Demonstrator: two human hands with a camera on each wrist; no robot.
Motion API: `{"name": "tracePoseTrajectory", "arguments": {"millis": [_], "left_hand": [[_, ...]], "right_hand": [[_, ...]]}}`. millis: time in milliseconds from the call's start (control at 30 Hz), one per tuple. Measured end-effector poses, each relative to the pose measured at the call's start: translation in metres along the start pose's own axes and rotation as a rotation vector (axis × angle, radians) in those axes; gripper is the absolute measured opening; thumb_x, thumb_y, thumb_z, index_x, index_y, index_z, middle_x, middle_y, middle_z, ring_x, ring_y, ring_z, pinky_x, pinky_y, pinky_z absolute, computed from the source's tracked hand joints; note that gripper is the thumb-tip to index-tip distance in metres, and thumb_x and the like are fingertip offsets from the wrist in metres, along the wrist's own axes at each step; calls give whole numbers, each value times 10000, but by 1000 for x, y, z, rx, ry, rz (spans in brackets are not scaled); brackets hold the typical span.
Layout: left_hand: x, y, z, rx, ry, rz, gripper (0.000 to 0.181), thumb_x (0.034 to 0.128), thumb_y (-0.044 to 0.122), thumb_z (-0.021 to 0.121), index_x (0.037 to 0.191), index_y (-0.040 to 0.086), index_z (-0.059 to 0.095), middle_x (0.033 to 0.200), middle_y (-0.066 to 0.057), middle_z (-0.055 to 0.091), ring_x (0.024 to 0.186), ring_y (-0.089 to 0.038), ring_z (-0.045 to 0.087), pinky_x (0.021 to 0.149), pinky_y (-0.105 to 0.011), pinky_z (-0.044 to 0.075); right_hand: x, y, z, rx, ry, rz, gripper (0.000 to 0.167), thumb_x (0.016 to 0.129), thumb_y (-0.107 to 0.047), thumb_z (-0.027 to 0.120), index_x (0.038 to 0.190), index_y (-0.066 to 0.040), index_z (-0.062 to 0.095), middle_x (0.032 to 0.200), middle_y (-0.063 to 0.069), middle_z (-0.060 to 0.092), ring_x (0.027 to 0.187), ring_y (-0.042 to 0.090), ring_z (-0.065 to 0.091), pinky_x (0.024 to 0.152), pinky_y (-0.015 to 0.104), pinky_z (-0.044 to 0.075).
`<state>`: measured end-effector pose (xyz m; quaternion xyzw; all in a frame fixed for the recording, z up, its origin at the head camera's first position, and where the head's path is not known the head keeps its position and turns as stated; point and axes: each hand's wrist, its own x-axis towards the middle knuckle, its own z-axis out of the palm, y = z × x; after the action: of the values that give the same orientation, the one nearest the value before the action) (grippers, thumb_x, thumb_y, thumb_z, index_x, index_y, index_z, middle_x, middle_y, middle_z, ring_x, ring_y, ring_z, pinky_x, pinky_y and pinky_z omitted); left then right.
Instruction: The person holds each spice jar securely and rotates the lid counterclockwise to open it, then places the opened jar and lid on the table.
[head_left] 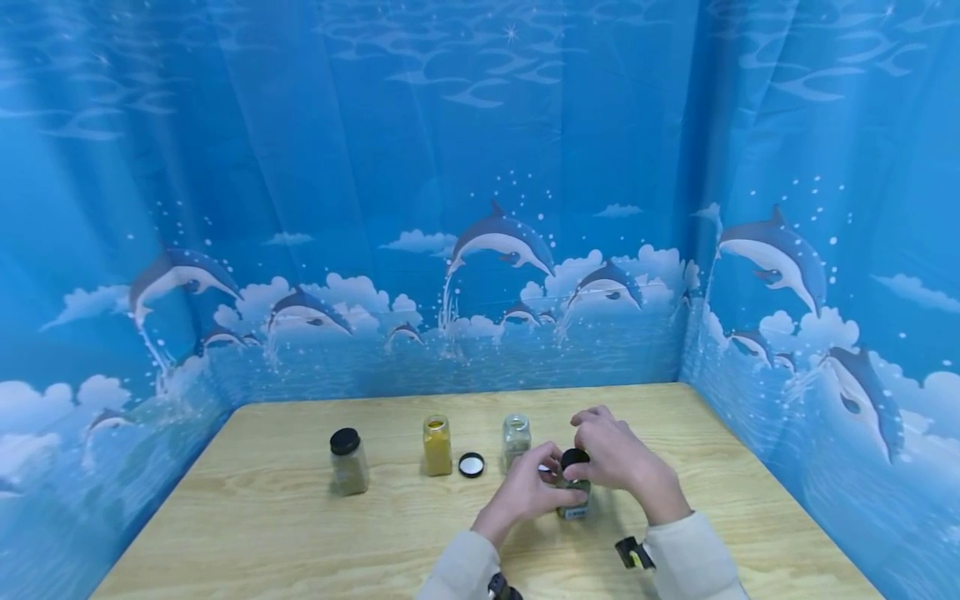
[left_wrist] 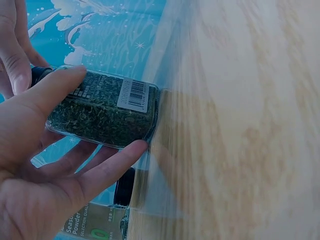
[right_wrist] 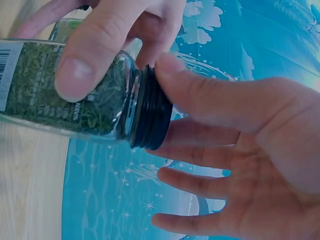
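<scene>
My left hand (head_left: 528, 486) grips one green jar (left_wrist: 112, 110); my right hand (head_left: 613, 452) pinches its lid (right_wrist: 154, 111). Three other jars (head_left: 350, 471) (head_left: 438, 452) (head_left: 516, 435) and two loose lids (head_left: 471, 465) (head_left: 544, 469) share the counter (head_left: 285, 542).

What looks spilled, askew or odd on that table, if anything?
Nothing stands out as spilled or damaged. A round black lid lies beside the open clear-glass jar of yellow powder, but with the left hand and right hand on a black-capped glass jar of green flakes, that seems deliberate.
</scene>
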<state>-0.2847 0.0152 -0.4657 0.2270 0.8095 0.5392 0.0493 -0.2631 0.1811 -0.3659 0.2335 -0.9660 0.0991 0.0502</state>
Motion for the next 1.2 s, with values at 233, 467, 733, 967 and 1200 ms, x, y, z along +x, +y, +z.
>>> {"name": "tracePoseTrajectory", "arguments": {"millis": [233, 467, 733, 967, 1200], "left_hand": [[0, 1, 1, -11, 7, -4, 345, 796, 214, 898, 1040, 147, 663, 1024, 41, 697, 932, -55, 644, 811, -190, 568], [-2, 1, 1, -1, 8, -24, 339, 806, 226, 896, 1021, 151, 644, 1060, 22, 706, 946, -63, 663, 807, -240, 586], [-1, 1, 0, -11, -2, -34, 313, 821, 231, 885, 1003, 168, 637, 1092, 17, 709, 962, -68, 669, 819, -271, 597], [-1, 1, 1, -4, 3, -29, 335, 806, 236, 895, 1032, 171, 657, 1055, 43, 700, 954, -67, 653, 829, -260, 584], [-2, 1, 1, -9, 11, -34, 357, 791, 222, 903, 1052, 163, 665, 1035, 30, 692, 931, -83, 642, 827, -251, 583]], "right_hand": [[-2, -3, -2, 13, -52, -7, 283, 769, -93, 885, 1034, -57, 792, 1316, 212, 651, 1289, 473, 508, 902, 744, 506], [-3, -5, -3, 36, -41, 96, 395, 808, -356, 881, 1087, -94, 781, 1416, 244, 606, 1427, 584, 369, 978, 938, 255], [-1, -3, -1, -79, 84, 116, 354, 721, -478, 908, 712, -159, 753, 1375, 259, 645, 1465, 592, 322, 964, 978, 103], [-2, -7, -3, -62, 25, 125, 283, 734, -386, 924, 902, -183, 820, 1484, 262, 555, 1490, 608, 240, 945, 988, 74], [-7, -11, -6, -37, -4, 126, 340, 739, -201, 921, 1061, -173, 814, 1592, 281, 413, 1533, 605, 58, 961, 975, 0]]}}
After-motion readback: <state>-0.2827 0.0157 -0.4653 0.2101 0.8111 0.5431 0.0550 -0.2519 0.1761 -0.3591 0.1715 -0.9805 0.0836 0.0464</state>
